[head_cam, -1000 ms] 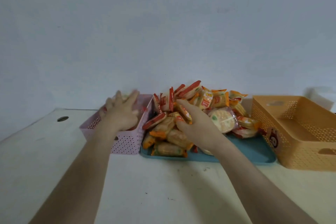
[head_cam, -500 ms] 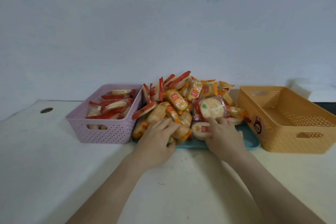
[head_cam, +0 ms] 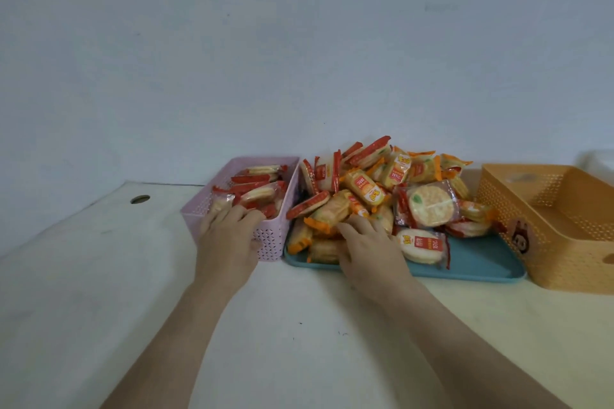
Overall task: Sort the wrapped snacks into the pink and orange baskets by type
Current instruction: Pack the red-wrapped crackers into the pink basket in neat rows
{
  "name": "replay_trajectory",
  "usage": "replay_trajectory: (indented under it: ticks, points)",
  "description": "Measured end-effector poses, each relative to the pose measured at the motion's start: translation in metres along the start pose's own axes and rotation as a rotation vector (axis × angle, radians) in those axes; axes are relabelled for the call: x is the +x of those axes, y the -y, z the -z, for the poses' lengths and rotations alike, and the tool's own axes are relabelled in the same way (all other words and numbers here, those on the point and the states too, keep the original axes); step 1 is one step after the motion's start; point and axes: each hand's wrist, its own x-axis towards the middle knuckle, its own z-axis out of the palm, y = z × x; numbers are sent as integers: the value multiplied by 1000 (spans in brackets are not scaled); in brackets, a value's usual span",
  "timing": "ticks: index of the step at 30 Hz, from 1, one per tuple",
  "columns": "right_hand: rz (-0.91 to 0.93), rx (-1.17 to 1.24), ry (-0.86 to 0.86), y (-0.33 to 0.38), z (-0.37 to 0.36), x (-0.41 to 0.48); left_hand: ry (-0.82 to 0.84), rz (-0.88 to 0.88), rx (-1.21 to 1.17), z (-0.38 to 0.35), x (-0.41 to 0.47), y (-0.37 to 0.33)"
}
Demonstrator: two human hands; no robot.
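Note:
A heap of wrapped snacks (head_cam: 365, 189), some red-edged and some orange-edged, is piled on a teal tray (head_cam: 481, 262). Left of it, the pink basket (head_cam: 272, 239) holds several red-edged packs. The orange basket (head_cam: 564, 262) on the right shows no snacks inside. My left hand (head_cam: 229, 236) reaches over the pink basket's front rim, its fingers curled on a red-wrapped snack (head_cam: 222, 203) just inside. My right hand (head_cam: 365, 242) lies on the front of the heap with fingers apart, touching orange-wrapped snacks (head_cam: 324, 214).
The baskets and tray stand in a row near the wall on a pale table (head_cam: 299, 325). A round cable hole (head_cam: 140, 199) sits at the table's back left. A white object (head_cam: 598, 159) shows behind the orange basket.
My left hand moved from the heap's front over to the pink basket. My right hand shifted left, from the tray's right side onto the orange-wrapped packs.

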Motion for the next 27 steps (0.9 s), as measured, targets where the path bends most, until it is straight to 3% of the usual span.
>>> replay_trajectory:
  ticks: [2, 7, 10, 12, 16, 21, 23, 27]
  points:
    - [-19, -12, 17, -4, -2, 0, -41, 5, -13, -2, -4, 1]
    - [-55, -50, 242, -8, 12, 14, -120, -23, 11, 9, -6, -15]
    - [4, -74, 219, -14, 17, 23, -191, -178, -159, 17, -8, -49]
    - [2, -21, 214, -23, 17, 22, -13, -224, -241, 14, -8, -78]
    - [-88, 67, 284, -42, 13, 15, 367, -127, -226, -22, 16, -105]
    - [-134, 203, 331, -52, 9, 19, 607, 11, -326, -43, 51, -92]
    - [-173, 389, 369, -53, 10, 27, 632, 16, -328, -43, 55, -91]
    - [-489, 1217, 394, -51, 15, 36, 485, 40, -454, -46, 52, -100]
